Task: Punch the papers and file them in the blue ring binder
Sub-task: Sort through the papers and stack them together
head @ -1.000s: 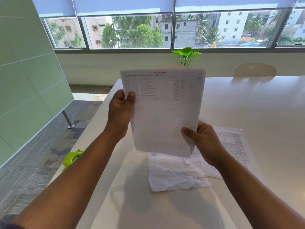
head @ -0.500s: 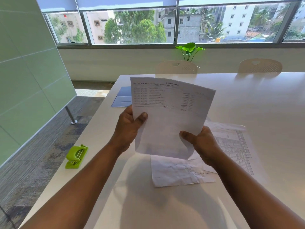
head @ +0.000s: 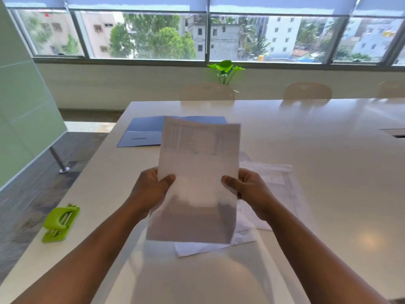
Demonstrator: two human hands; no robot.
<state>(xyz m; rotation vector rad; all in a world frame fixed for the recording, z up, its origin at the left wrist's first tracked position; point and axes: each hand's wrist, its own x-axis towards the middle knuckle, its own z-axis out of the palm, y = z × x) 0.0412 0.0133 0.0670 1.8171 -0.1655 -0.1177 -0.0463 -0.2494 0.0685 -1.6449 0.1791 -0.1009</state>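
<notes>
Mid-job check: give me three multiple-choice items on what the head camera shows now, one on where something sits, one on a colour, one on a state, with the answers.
1. Where is the hole punch?
A. near the table's left edge, left of the left arm
B. on the blue binder
C. under the loose papers

2. What colour is the hole punch?
A. red
B. lime green
C. black

3. How is the sheaf of papers held?
A. flat on the table, untouched
B. in one hand only
C. raised off the table, gripped at both side edges

Answers: 1 A, it lies alone by the edge of the table. 2 B, its body is bright green. 3 C, the left hand and right hand each pinch a side, above the loose papers; the blue binder lies open beyond.
</notes>
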